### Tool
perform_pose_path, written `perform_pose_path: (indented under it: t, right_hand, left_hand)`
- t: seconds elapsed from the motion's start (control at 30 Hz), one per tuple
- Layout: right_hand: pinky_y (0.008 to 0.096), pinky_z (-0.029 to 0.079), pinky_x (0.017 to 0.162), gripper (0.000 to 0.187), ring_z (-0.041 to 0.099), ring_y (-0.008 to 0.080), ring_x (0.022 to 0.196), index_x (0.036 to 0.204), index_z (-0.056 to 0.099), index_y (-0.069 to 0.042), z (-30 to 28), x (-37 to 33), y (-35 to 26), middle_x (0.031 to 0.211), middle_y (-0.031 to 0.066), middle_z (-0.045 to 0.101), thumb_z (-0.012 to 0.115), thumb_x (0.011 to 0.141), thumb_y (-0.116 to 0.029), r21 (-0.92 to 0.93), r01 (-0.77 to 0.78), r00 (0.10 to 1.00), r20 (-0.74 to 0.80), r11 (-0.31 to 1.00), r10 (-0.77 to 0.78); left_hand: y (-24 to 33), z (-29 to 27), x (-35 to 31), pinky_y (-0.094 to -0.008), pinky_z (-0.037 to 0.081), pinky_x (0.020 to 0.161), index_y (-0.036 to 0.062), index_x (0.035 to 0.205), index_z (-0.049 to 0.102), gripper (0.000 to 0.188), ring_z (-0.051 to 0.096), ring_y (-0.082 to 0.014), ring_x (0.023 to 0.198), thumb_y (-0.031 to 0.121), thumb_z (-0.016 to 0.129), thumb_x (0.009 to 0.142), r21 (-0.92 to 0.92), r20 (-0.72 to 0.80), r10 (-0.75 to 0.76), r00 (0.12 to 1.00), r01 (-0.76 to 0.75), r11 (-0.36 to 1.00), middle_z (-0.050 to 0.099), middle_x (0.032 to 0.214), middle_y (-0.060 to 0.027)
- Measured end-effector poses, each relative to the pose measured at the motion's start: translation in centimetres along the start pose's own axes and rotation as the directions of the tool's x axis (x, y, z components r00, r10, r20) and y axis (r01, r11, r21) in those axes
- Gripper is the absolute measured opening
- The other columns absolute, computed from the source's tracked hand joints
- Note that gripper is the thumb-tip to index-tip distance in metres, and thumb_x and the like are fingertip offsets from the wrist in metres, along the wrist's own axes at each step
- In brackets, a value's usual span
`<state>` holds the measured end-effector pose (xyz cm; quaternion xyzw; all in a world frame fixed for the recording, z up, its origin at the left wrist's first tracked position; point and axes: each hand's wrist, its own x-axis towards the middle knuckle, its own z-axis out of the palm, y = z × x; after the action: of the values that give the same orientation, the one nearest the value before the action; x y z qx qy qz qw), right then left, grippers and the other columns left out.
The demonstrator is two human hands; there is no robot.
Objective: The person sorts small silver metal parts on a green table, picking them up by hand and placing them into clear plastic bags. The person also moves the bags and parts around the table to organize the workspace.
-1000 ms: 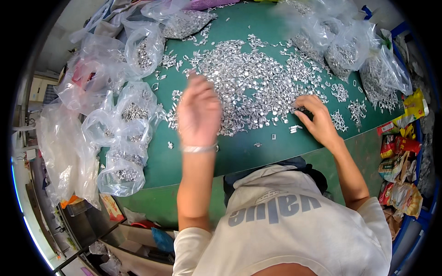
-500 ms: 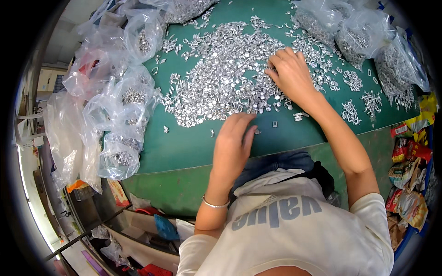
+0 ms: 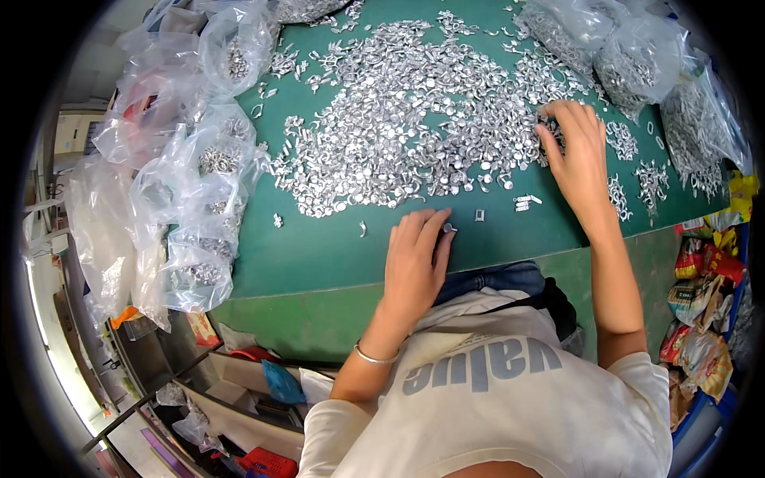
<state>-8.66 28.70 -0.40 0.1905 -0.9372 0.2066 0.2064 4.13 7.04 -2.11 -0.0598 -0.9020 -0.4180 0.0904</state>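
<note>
A wide heap of small silver metal pieces (image 3: 398, 119) lies spread on the green tabletop. My right hand (image 3: 580, 155) is over the heap's right edge, thumb apart from the curved fingers, with a few pieces beneath it. Below the heap, near the front edge, my left hand (image 3: 414, 256) has loosely bent fingers and a gap at the thumb. Close to its fingertips is a small round piece (image 3: 449, 229); whether they touch is hard to see. A small rectangular piece (image 3: 480, 215) and a little row of pieces (image 3: 526, 202) lie between my hands.
Clear plastic bags holding metal pieces (image 3: 213, 163) line the table's left side. More filled bags (image 3: 637, 68) stand at the back right. Small separate piles (image 3: 652, 182) sit near the right edge. Below left is an open compartment (image 3: 247, 390); colourful packets (image 3: 701, 287) fill the far right.
My right hand has moved right, from the heap to its right edge. My left hand has drawn back slightly toward me and to the right, nearer the small round piece.
</note>
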Motion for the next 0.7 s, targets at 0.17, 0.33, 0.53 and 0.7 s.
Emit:
perform_pose_path:
  t: [0.17,0.33,0.53,0.7]
  right_hand:
    - [0.0389,0.039,0.086,0.029,0.052,0.0294,0.102,0.105,0.060,-0.004,0.2,-0.9,-3.2,0.108,0.0110,0.058,0.068,0.078,-0.009,0.278,0.076,0.986,0.124,0.958,-0.114]
    - [0.0428,0.035,0.095,0.038,0.045,0.0287,0.120,0.113,0.058,-0.006,1.8,-1.2,-4.4,0.126,0.0085,0.052,0.068,0.077,-0.010,0.214,0.236,0.918,0.270,0.948,-0.290]
    - [0.0426,0.034,0.097,0.032,0.046,0.0286,0.120,0.107,0.061,-0.007,0.1,-1.8,-3.2,0.122,0.0073,0.054,0.069,0.076,-0.009,0.175,0.149,0.967,0.179,0.973,-0.180]
    - [0.0400,0.035,0.090,0.028,0.050,0.0270,0.106,0.101,0.062,-0.007,-0.7,-2.9,-5.6,0.109,0.0062,0.057,0.070,0.075,-0.010,0.284,0.119,0.945,0.260,0.951,-0.196]
  left_hand:
    - [-0.2,0.3,-0.1,-0.0345,0.044,0.075,0.0019,0.102,0.064,0.025,0.056,-0.0264,0.082,-0.004,0.067,0.078,-0.038,-0.053,0.022,0.998,-0.024,0.999,0.059,0.097,-0.0106]
    - [0.2,0.2,0.1,-0.0344,0.043,0.077,0.0030,0.104,0.063,0.028,0.056,-0.0269,0.089,-0.003,0.068,0.076,0.025,0.015,0.057,0.998,-0.057,0.998,0.058,0.102,-0.0099]
    - [0.3,-0.1,0.1,-0.0354,0.041,0.078,0.0036,0.106,0.062,0.032,0.054,-0.0269,0.091,-0.001,0.069,0.076,0.014,-0.013,0.026,1.000,-0.026,1.000,0.056,0.104,-0.0100]
    - [0.2,0.1,0.4,-0.0349,0.038,0.077,0.0033,0.102,0.062,0.028,0.053,-0.0256,0.090,0.000,0.070,0.075,0.080,0.041,0.019,0.999,-0.022,0.997,0.056,0.099,-0.0089]
